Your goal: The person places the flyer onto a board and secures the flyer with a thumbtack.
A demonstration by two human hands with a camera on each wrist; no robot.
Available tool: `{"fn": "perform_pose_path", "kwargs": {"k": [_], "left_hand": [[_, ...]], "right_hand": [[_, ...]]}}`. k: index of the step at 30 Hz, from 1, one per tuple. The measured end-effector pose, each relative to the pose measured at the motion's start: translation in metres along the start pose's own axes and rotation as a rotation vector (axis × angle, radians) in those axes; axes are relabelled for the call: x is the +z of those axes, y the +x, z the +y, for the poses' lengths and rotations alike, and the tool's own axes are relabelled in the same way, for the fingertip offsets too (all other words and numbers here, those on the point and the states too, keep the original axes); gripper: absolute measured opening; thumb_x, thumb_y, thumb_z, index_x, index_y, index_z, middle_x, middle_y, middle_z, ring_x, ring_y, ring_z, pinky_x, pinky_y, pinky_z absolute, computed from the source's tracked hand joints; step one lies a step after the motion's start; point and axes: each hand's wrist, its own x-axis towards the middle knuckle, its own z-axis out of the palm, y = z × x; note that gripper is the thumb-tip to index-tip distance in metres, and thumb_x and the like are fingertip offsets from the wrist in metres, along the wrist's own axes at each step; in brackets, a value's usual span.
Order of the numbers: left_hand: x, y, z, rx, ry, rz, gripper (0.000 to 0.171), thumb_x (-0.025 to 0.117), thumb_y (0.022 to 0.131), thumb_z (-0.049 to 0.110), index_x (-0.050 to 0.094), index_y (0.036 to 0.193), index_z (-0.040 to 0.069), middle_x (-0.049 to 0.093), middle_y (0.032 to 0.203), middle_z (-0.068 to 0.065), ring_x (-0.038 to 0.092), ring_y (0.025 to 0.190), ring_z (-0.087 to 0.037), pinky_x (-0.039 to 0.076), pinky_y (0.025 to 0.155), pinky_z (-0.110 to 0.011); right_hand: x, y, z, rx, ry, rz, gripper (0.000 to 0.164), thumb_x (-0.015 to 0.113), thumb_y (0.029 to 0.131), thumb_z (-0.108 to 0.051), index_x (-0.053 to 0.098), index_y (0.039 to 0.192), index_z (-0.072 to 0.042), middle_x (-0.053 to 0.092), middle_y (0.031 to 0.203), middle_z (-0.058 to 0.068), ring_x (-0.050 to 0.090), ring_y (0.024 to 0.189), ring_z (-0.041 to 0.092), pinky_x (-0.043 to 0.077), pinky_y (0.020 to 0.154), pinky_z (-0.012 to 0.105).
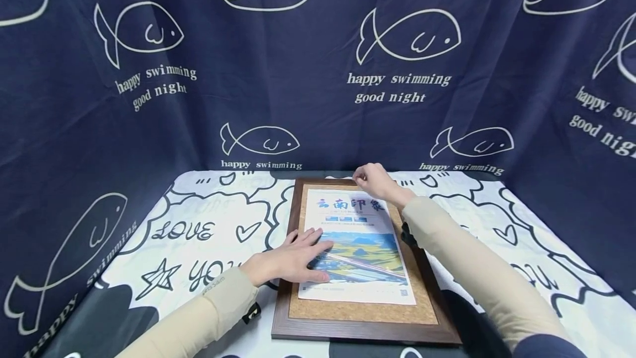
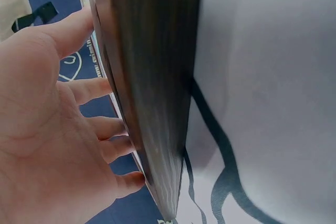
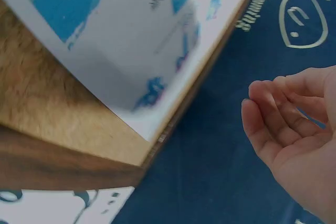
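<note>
A cork board in a dark wooden frame (image 1: 365, 331) lies flat on the table, with a printed poster (image 1: 355, 220) on the cork. My left hand (image 1: 298, 258) rests flat on the poster's lower left part with its fingers straight; in the left wrist view the left hand (image 2: 47, 129) lies against the frame (image 2: 152, 77). My right hand (image 1: 372, 178) hovers at the board's far edge, above the poster's top. In the right wrist view the right hand (image 3: 294, 124) has loosely curled fingers with nothing seen in them, just clear of the poster (image 3: 131, 40) and frame (image 3: 52, 166).
The table wears a white cloth with black doodles and words (image 1: 199, 231). Dark blue curtains with fish drawings (image 1: 318, 70) close in the back and both sides. A thin pale stick (image 1: 365, 265) lies across the poster's picture.
</note>
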Motion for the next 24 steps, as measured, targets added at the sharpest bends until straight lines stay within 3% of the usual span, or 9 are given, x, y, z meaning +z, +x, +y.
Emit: {"fn": "perform_pose_path", "kwargs": {"k": [9, 12, 15, 18, 22, 24], "left_hand": [[0.001, 0.000, -0.008, 0.009, -0.034, 0.008, 0.074, 0.054, 0.091, 0.059, 0.032, 0.152, 0.022, 0.016, 0.162, -0.013, 0.014, 0.151, -0.031, 0.008, 0.120, -0.058], [-0.005, 0.000, -0.013, 0.019, -0.046, 0.044, 0.074, 0.051, 0.093, 0.059, 0.029, 0.153, 0.022, 0.014, 0.162, -0.014, 0.012, 0.151, -0.035, 0.007, 0.119, -0.059], [-0.017, -0.001, -0.021, 0.008, -0.052, 0.140, 0.069, 0.044, 0.097, 0.057, 0.023, 0.154, 0.025, 0.013, 0.162, -0.015, 0.010, 0.150, -0.037, 0.005, 0.119, -0.060], [-0.035, -0.005, -0.034, -0.013, -0.057, 0.290, 0.063, 0.039, 0.100, 0.052, 0.021, 0.155, 0.026, 0.011, 0.162, -0.015, 0.007, 0.150, -0.037, 0.004, 0.118, -0.062], [-0.061, -0.017, -0.054, -0.057, -0.028, 0.487, 0.058, 0.036, 0.102, 0.048, 0.023, 0.155, 0.025, 0.005, 0.163, -0.014, 0.001, 0.151, -0.036, 0.001, 0.116, -0.065], [-0.071, -0.024, -0.065, -0.101, 0.006, 0.550, 0.058, 0.033, 0.102, 0.049, 0.022, 0.155, 0.027, 0.000, 0.164, -0.012, -0.004, 0.151, -0.034, -0.001, 0.116, -0.065]], "right_hand": [[-0.030, -0.017, -0.017, -0.114, 0.037, 0.127, 0.022, 0.056, 0.094, -0.006, 0.069, 0.108, 0.006, 0.073, 0.099, 0.019, 0.068, 0.078, 0.026, 0.054, 0.072, 0.041], [-0.042, -0.022, -0.023, -0.145, 0.036, 0.167, 0.024, 0.057, 0.095, -0.007, 0.067, 0.113, 0.006, 0.072, 0.103, 0.020, 0.069, 0.079, 0.027, 0.055, 0.072, 0.041], [-0.056, -0.026, -0.026, -0.192, -0.010, 0.230, 0.029, 0.059, 0.095, -0.009, 0.064, 0.120, 0.004, 0.071, 0.104, 0.020, 0.068, 0.084, 0.029, 0.054, 0.078, 0.043], [-0.071, -0.031, -0.023, -0.231, -0.074, 0.315, 0.034, 0.059, 0.095, -0.013, 0.061, 0.126, 0.001, 0.070, 0.111, 0.019, 0.065, 0.095, 0.032, 0.051, 0.087, 0.047], [-0.091, -0.042, -0.010, -0.260, -0.186, 0.424, 0.040, 0.059, 0.095, -0.015, 0.057, 0.133, -0.003, 0.063, 0.128, 0.019, 0.060, 0.108, 0.036, 0.045, 0.096, 0.050], [-0.099, -0.049, 0.000, -0.266, -0.256, 0.464, 0.043, 0.060, 0.094, -0.015, 0.055, 0.135, -0.004, 0.059, 0.133, 0.020, 0.058, 0.111, 0.037, 0.043, 0.096, 0.052]]}}
